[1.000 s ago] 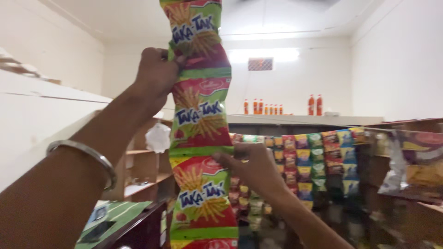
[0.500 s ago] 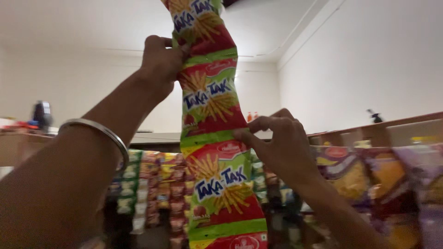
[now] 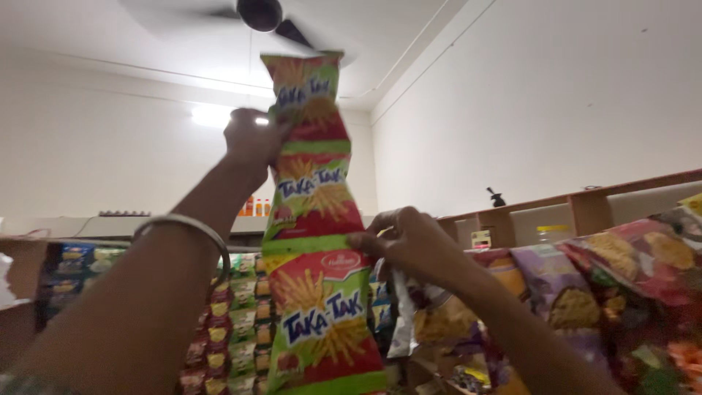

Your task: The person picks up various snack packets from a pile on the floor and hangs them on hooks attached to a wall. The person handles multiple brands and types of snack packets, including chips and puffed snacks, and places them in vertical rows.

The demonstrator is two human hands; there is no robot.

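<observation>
A long strip of joined snack packets [image 3: 316,219], glossy crinkled foil in red and green, hangs upright near the ceiling. The left hand [image 3: 252,139] grips it high up, fingers pressed closed around one edge. The right hand [image 3: 409,241] pinches its lower edge. Hanging packet strips [image 3: 234,314] fill the background; a metal bangle [image 3: 186,230] circles the left wrist.

A ceiling fan [image 3: 261,14] hangs overhead, snack packets [image 3: 585,292] crowd the right, wooden shelving [image 3: 585,201] behind.
</observation>
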